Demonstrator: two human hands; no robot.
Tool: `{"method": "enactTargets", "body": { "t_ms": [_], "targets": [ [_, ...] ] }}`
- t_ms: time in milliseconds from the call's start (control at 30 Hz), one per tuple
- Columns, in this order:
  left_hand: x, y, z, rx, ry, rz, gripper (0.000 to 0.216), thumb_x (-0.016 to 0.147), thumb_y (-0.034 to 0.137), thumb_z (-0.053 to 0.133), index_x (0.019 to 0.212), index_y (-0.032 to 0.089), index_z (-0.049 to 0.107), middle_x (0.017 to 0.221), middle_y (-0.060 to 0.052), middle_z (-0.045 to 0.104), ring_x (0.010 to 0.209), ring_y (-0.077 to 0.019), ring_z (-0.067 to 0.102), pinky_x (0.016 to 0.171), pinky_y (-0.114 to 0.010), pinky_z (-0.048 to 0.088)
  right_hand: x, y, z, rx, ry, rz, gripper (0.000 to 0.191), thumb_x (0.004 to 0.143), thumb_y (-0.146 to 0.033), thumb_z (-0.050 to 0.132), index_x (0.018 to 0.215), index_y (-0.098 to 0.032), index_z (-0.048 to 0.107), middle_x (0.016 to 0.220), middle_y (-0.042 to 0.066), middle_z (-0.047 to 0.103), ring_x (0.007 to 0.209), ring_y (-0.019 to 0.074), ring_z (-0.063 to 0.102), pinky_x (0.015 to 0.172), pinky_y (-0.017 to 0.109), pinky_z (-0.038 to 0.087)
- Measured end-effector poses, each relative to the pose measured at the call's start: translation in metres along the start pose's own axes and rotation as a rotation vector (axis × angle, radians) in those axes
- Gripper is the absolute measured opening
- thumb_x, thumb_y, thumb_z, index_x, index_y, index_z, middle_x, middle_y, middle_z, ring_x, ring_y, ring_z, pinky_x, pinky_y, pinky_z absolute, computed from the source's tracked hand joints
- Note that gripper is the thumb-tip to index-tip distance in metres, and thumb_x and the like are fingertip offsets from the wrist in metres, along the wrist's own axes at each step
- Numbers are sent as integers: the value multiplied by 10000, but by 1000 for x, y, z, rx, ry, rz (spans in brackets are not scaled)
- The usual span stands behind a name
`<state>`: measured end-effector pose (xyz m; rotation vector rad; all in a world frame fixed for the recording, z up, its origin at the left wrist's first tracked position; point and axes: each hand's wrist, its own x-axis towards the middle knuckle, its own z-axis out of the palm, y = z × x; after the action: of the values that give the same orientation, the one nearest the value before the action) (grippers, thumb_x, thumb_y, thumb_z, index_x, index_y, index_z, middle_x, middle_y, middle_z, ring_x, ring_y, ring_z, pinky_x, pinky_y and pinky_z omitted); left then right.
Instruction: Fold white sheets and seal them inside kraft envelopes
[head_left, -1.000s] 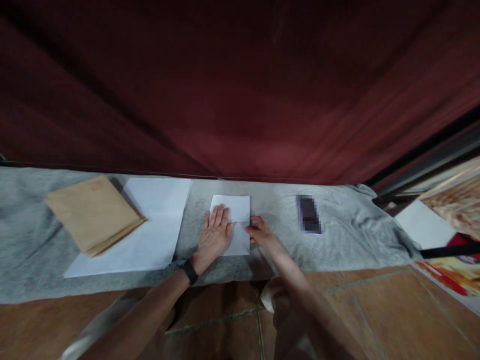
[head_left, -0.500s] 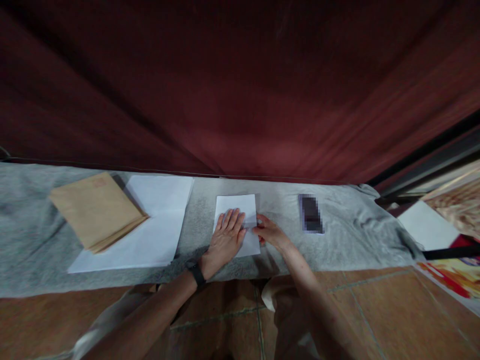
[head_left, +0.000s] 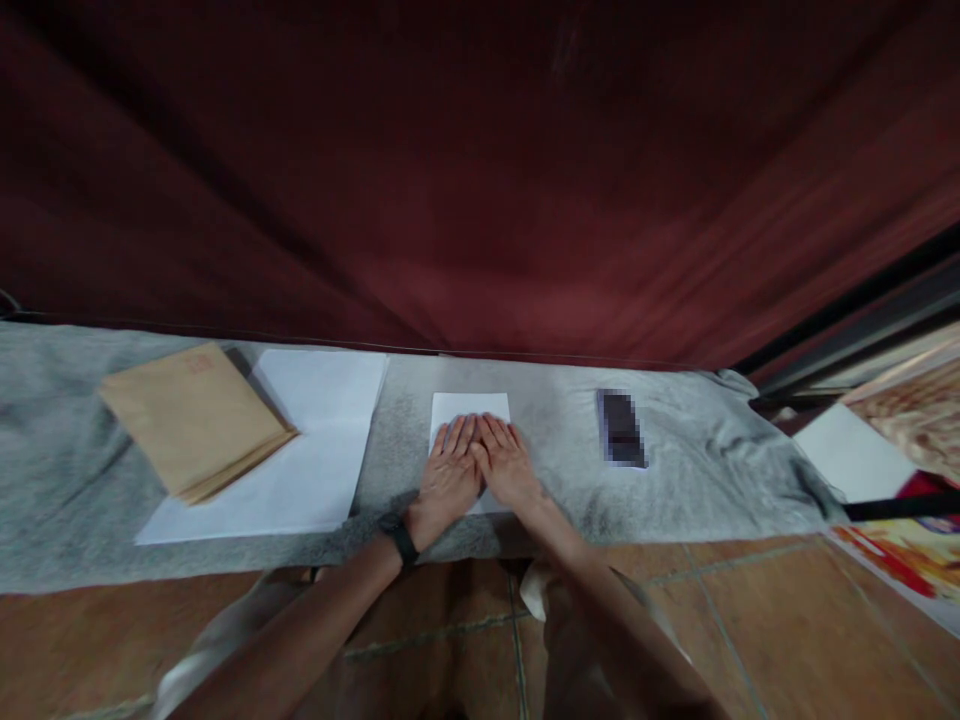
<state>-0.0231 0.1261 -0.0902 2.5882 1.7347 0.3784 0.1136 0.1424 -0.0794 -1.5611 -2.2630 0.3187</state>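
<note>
At the left of the bench (head_left: 697, 470), envelopes (head_left: 199, 420) lie on larger sheets (head_left: 330, 480). To their right, mid-bench, a paper (head_left: 470, 404) lies under both hands (head_left: 452, 472); farther right, a phone (head_left: 621, 428). Tiles (head_left: 742, 590) lie before the bench.

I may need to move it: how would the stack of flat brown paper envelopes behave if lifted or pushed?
The stack of flat brown paper envelopes may fan apart in a one-corner grip, since several layers show along its edge. Pushed, it would probably slide rather than tip, as it lies flat. It might drag the large white paper beneath.
</note>
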Motion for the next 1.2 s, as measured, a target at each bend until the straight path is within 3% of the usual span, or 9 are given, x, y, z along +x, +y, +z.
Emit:
{"method": "enactTargets", "body": {
  "t_ms": [200, 567, 700, 900, 1067, 1200],
  "targets": [
    [6, -17, 1, 5, 53, -72, 566, 1023, 274, 290, 1537, 73, 415, 1618, -137, 371, 1535, -252, 282, 1272, -463, 200, 4, 14, 11, -174, 35, 63, 542, 1077, -373, 348, 1568, -143, 373, 1628, 127, 352, 1513, 274, 329, 1234, 486, 253],
    [4, -57, -13, 35, 57, -220, 588, 1021, 322, 295, 1538, 67, 412, 1598, -146, 403, 1520, -277, 319, 1260, -479, 227, 6, 27, 9, -204, 78, 131, 563, 1065, -380, 343, 1562, -118, 380, 1609, 147, 382, 1480, 304, 378, 1227, 535, 230],
    [4, -42, -16, 10, 90, -147, 578, 1027, 304, 277, 1524, 47, 423, 1608, -154, 390, 1522, -273, 314, 1260, -460, 241, 10, 23, 6, -197, 76, 153, 544, 1063, -347, 324, 1539, -100, 419, 1602, 143, 397, 1480, 309, 375, 1233, 547, 205],
    [-2, -9, -7, -47, 49, 40, 558, 1020, 318, 348, 1536, 118, 422, 1592, -138, 429, 1517, -257, 328, 1262, -477, 247, 24, 15, 1, -163, 63, 132, 526, 1069, -329, 302, 1526, -112, 446, 1607, 140, 391, 1502, 286, 343, 1247, 532, 187],
    [-5, -16, -4, -9, 34, 36, 563, 1019, 293, 311, 1507, 44, 441, 1562, -183, 456, 1504, -254, 356, 1262, -469, 248, 29, 8, 11, -132, -30, -9, 515, 1086, -361, 274, 1538, -175, 435, 1625, 91, 375, 1506, 235, 343, 1248, 458, 215],
    [-6, -26, -7, 8, 35, -24, 579, 1019, 312, 318, 1520, 42, 426, 1603, -166, 394, 1524, -253, 311, 1270, -438, 226, 29, 8, 18, -173, 22, 45, 537, 1083, -381, 306, 1553, -140, 403, 1624, 133, 363, 1505, 268, 343, 1241, 479, 209]
  ]
}}
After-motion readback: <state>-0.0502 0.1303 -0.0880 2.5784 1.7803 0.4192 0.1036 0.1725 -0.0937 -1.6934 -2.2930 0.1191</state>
